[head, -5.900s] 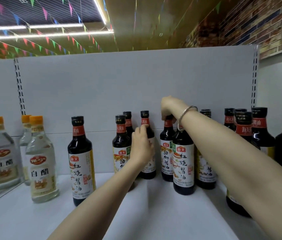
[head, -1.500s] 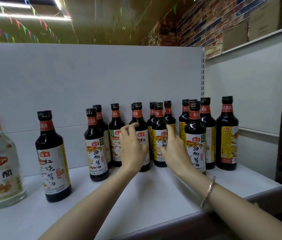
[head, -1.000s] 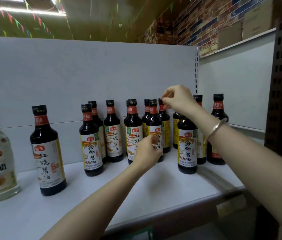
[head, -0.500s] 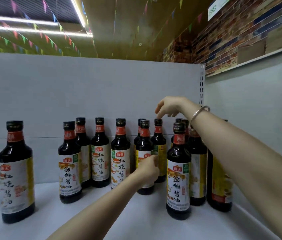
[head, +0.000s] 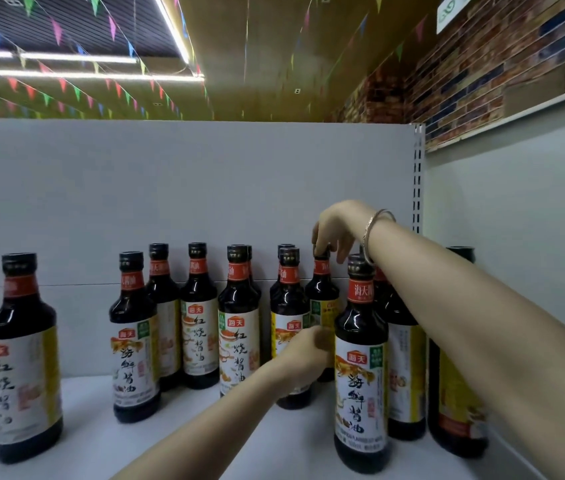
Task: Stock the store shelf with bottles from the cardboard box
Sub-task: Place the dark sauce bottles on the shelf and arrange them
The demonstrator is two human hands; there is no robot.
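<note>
Right of centre, the right hand [head: 334, 232] pinches the cap of a back bottle [head: 322, 299] while the left hand [head: 307, 353] grips its body, probably to straighten it on the shelf [head: 205, 441]; no box is visible.

Shelf front [head: 274, 441] open; bottles [head: 237, 320] crowd rear.

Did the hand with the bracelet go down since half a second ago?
Yes. The right hand hovered just above the cap of a back-row bottle; now it has dropped, and its fingers pinch that cap.
</note>
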